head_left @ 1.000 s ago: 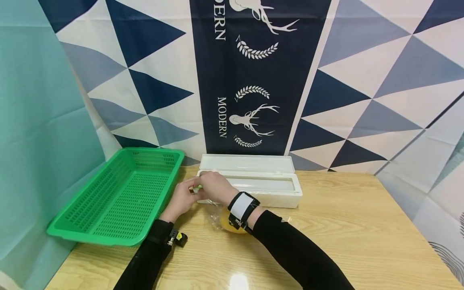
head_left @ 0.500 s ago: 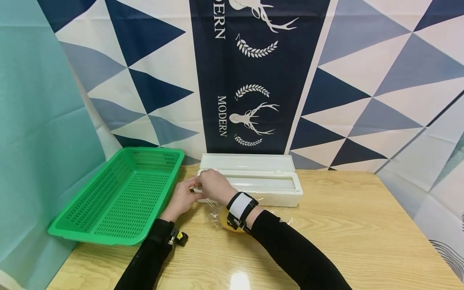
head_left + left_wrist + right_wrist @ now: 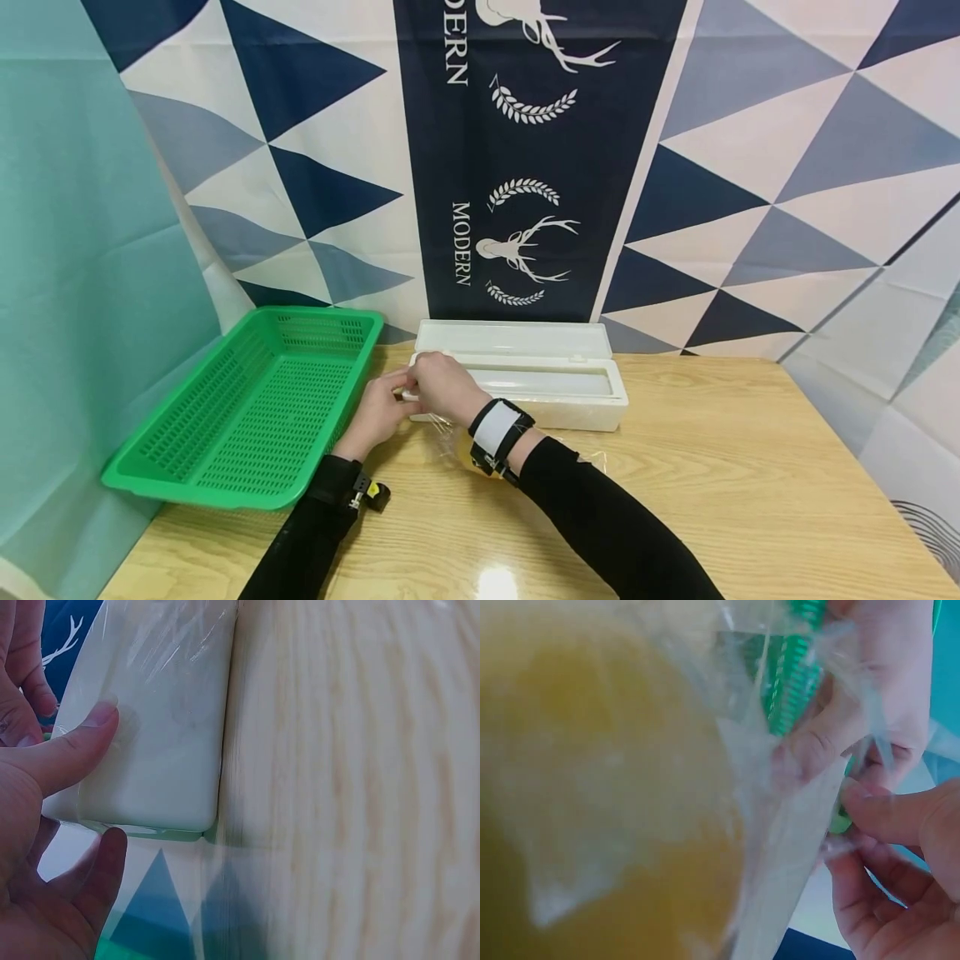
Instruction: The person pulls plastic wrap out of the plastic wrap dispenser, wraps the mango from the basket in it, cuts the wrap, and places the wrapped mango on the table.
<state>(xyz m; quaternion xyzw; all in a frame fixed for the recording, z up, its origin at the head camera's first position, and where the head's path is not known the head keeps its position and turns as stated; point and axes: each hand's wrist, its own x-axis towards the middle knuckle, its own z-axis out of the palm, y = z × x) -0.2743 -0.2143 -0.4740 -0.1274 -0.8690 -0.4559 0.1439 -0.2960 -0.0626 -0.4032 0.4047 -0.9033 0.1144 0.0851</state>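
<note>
A white cling film dispenser [image 3: 555, 410] stands at the back of the table, lid raised, with a white roll inside. My left hand [image 3: 375, 421] grips its left end; in the left wrist view the thumb [image 3: 82, 746] presses the front face and the fingers curl around the end. Over that end bends my right hand [image 3: 446, 387]. In the right wrist view, its thumb and fingers pinch a small green slider [image 3: 841, 817] on the box edge. Clear film [image 3: 442, 442] hangs from the box over a round yellow object [image 3: 630, 787], partly hidden under my right wrist; its kind is unclear.
A green perforated basket [image 3: 262, 425] stands to the left, close to my left forearm. Patterned cloth [image 3: 525, 167] hangs right behind the dispenser. The wooden table [image 3: 712, 467] extends to the right and front.
Both hands stay at the dispenser's left end. The bit of green visible between them a second ago is now hidden in the head view. The film over the yellow object has shifted slightly.
</note>
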